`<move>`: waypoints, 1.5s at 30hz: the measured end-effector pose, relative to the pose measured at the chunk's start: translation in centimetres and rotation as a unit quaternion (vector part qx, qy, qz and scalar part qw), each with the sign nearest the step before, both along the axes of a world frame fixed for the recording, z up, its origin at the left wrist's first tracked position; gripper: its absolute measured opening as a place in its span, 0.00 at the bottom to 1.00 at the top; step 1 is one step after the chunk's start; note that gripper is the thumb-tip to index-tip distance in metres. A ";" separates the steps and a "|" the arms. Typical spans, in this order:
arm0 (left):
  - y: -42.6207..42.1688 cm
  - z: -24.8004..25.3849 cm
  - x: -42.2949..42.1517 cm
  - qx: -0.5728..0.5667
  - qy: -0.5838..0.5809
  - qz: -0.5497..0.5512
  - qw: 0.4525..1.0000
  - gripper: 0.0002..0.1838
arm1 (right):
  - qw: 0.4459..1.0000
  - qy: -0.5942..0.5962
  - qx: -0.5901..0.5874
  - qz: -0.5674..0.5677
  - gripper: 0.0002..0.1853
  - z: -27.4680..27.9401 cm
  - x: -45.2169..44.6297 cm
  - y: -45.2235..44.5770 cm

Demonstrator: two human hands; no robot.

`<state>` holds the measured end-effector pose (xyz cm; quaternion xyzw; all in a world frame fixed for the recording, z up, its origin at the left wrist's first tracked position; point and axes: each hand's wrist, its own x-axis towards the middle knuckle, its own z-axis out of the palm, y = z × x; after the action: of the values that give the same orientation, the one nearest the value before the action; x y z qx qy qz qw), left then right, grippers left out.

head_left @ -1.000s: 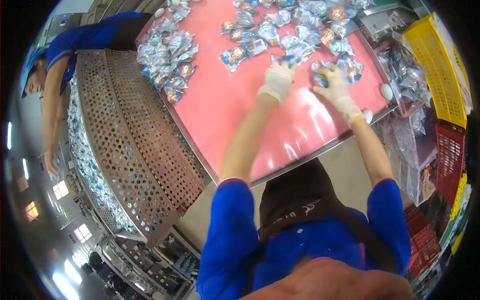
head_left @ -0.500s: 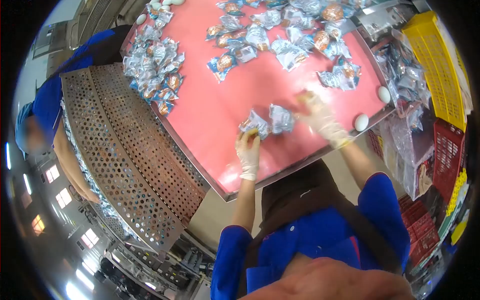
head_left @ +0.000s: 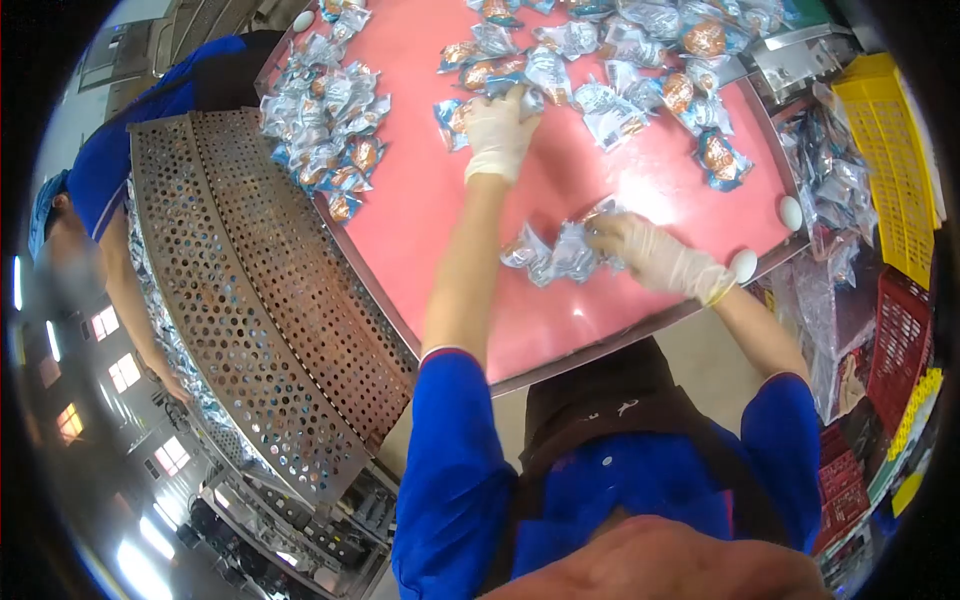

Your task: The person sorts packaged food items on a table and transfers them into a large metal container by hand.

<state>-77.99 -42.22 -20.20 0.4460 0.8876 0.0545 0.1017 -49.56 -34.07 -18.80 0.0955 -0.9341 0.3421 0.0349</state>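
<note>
My left hand (head_left: 500, 138), in a white glove, reaches far over the pink tabletop (head_left: 440, 240). Its curled fingers grip a small shiny plastic-wrapped packet (head_left: 532, 100) beside others with blue print and brown round contents. Closer to me, my right hand (head_left: 655, 255), gloved too, has its fingers bent over the right end of a short row of silvery packets (head_left: 570, 255). The fingers partly hide the packet under them. A large group of packets (head_left: 635, 45) lies beyond my hands, and a heap (head_left: 330, 110) lies along the left edge.
White egg-shaped objects (head_left: 743, 265) rest near the right rim. Perforated metal sheeting (head_left: 250, 290) borders the left side, where another person in blue (head_left: 110, 170) reaches down. Yellow (head_left: 885, 150) and red (head_left: 905, 320) crates and bagged packets (head_left: 825, 160) stand to the right.
My left hand has gone from the near packets to the far group. My right hand has come down onto the near row, where another packet now lies. A packet at the right has shifted.
</note>
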 end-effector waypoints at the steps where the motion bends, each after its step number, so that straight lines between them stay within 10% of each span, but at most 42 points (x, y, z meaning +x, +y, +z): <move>1: -0.9 0.5 0.2 0.046 -0.044 0.020 0.998 0.40 | 0.996 -0.002 -0.075 -0.047 0.21 -0.2 -1.2 0.7; 4: -5.4 0.4 0.7 0.248 -0.312 0.072 0.914 0.33 | 0.977 0.007 -0.102 -0.190 0.21 0.9 -7.4 4.7; 6: -8.6 3.4 2.8 0.299 -0.565 0.208 0.740 0.33 | 0.956 0.036 -0.034 -0.289 0.20 0.8 -12.5 7.3; 10: -18.1 3.8 2.9 0.245 -0.739 0.231 0.584 0.31 | 0.968 -0.089 0.175 -0.154 0.15 -2.4 -15.1 10.5; 13: -21.4 2.0 3.3 0.067 -0.753 0.219 0.616 0.26 | 0.978 -0.001 0.206 -0.032 0.14 3.5 -11.0 8.8; 15: -19.6 3.8 4.8 -0.120 -0.551 0.072 0.822 0.23 | 0.960 0.106 0.259 -0.008 0.16 1.9 -5.3 7.6; 17: -17.3 4.3 6.7 -0.235 -0.320 -0.047 0.917 0.17 | 0.957 0.067 0.278 0.045 0.13 0.7 0.6 4.9; 22: -16.2 2.3 10.7 -0.094 -0.174 0.009 0.980 0.27 | 0.990 -0.004 0.095 0.104 0.12 -1.4 6.7 2.1; 23: -17.3 1.6 11.3 0.001 -0.140 0.030 0.990 0.29 | 0.998 -0.021 -0.045 0.042 0.15 0.1 6.7 2.9; 28: -20.7 -0.4 14.6 0.180 -0.071 0.043 0.980 0.39 | 0.920 -0.047 0.039 -0.387 0.20 2.0 4.7 10.1; 35: -18.8 -0.7 16.0 0.056 -0.058 -0.057 0.995 0.60 | 0.841 -0.292 -0.051 -0.452 0.37 1.4 1.6 13.5; 38: -18.0 -0.9 15.9 0.060 -0.002 -0.132 0.990 0.63 | 0.769 -0.092 -0.395 -0.495 0.32 -1.0 7.3 10.8; 40: -17.9 -1.4 16.7 0.046 0.000 -0.127 0.991 0.55 | 0.733 0.062 -0.488 -0.470 0.28 -1.7 9.4 6.7; 45: -17.4 -2.5 17.8 0.044 0.034 -0.087 0.995 0.40 | 0.739 -0.079 -0.383 -0.548 0.20 -7.3 11.6 -3.3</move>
<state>-60.16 -59.63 -22.72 0.5268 0.8453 0.0693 0.0561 -37.94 -37.38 -26.14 -0.4815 -0.6146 0.5995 0.1760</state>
